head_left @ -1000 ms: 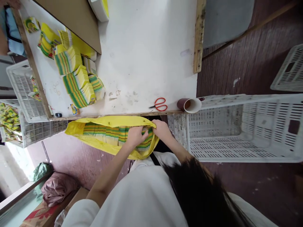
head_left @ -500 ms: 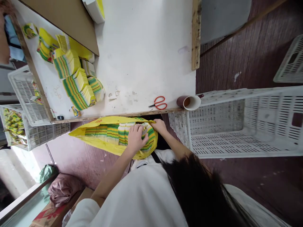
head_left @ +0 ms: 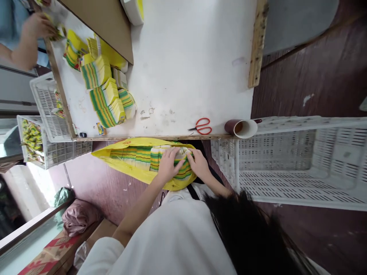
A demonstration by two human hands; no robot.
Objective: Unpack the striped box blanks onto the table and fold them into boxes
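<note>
Just below the front edge of the white counter (head_left: pixel 186 76), the long yellow plastic sack (head_left: pixel 143 175) lies gaping against our body, probably set so that we can reach in from above to the row of flat green, yellow and white striped packets (head_left: pixel 142 156). Our left hand (head_left: pixel 169 165) rests over them, its grip fairly wide, while our right hand (head_left: pixel 199 164) bends in at the near end, where we cannot tell whether its grip pinches anything. Red-handled metal scissors (head_left: pixel 203 126) lie by the counter's edge, presumably for easy reach.
</note>
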